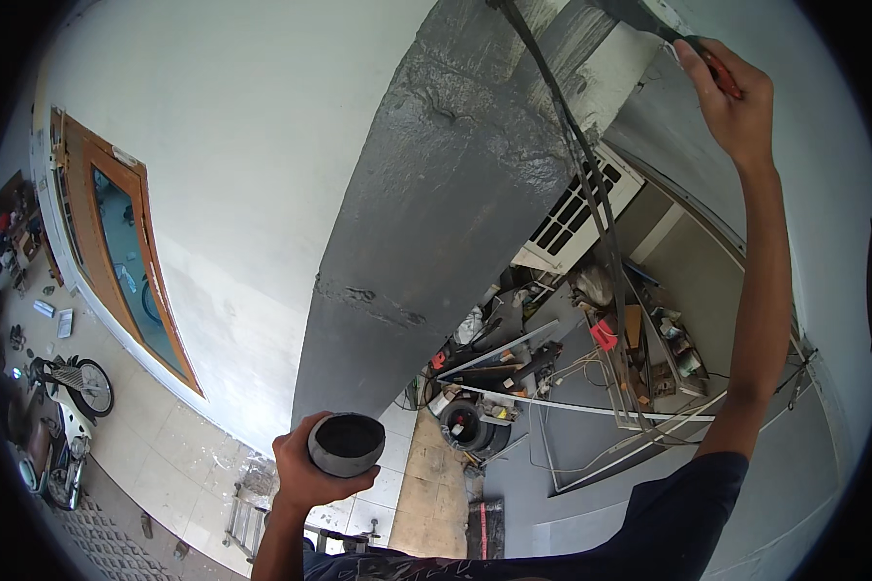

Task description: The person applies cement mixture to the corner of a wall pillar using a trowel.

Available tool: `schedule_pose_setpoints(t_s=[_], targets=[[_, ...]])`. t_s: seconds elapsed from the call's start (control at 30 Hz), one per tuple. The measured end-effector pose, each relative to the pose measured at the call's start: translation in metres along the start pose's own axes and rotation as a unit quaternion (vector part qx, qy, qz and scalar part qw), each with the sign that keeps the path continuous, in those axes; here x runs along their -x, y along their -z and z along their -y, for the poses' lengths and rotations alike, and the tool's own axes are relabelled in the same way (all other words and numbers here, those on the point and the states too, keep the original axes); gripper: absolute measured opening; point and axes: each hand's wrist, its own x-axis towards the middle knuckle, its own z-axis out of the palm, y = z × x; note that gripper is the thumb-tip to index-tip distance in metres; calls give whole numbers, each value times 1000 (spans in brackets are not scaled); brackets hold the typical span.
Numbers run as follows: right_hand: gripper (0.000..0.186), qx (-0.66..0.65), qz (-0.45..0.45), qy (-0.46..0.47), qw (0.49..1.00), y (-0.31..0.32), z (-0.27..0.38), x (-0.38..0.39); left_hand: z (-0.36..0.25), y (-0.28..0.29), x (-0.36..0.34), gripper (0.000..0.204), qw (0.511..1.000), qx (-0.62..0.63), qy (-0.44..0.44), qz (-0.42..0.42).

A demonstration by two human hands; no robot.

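My left hand (298, 474) is wrapped round a small grey bowl (345, 467), held low beside the grey-coated beam. The bowl's inside looks dark; how full it is I cannot tell. Raised at the upper right, my right hand (741, 102) grips a paintbrush (723, 74) with a red and dark handle. The brush's head reaches the top of the beam, near the picture's edge. Wet-looking dark grey coating covers most of the beam (407, 213), while a pale bare patch (620, 73) shows just left of the brush.
Black cables (576, 145) hang across the beam. Below lie a vented white panel (576, 215), a tyre (463, 424) and heaped clutter. A ladder-like metal frame (246, 523) stands under my left arm. At left are a wood-framed window (145, 261) and a motorbike (73, 426).
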Motion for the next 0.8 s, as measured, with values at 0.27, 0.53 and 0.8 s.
schedule_pose_setpoints(t_s=[0.27,0.53,0.8], targets=[[23,-70,198,62,976,-20,23,26,-1,-8,-5,74,1000,11,0,11],[17,163,16,292,942,0,6,-56,11,-17,-16,74,999,27,-24,37],[19,102,191,288,933,-21,49,-17,14,-9,-17,72,999,21,-31,29]])
